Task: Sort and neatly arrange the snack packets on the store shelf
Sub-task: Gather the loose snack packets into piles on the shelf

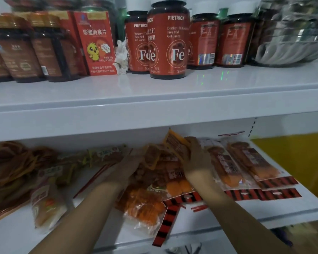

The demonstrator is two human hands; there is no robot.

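Observation:
Snack packets lie in a loose heap (154, 182) in the middle of the lower white shelf (264, 213). My right hand (195, 156) is shut on a small orange packet (174, 143), lifted and tilted above the heap. My left hand (128, 165) reaches into the heap's left side, fingers on the packets; whether it grips one I cannot tell. To the right, long orange packets with red-and-black striped ends (246, 165) lie side by side. Clear packets of orange pieces (145, 208) lie at the front.
A pale packet (48, 200) and a dark brown pile of packets (9, 173) fill the lower shelf's left part. The upper shelf (154, 99) carries red-labelled bottles (168, 39), a red box (97, 43) and silver pouches (294, 30). A yellow surface (297, 158) stands at right.

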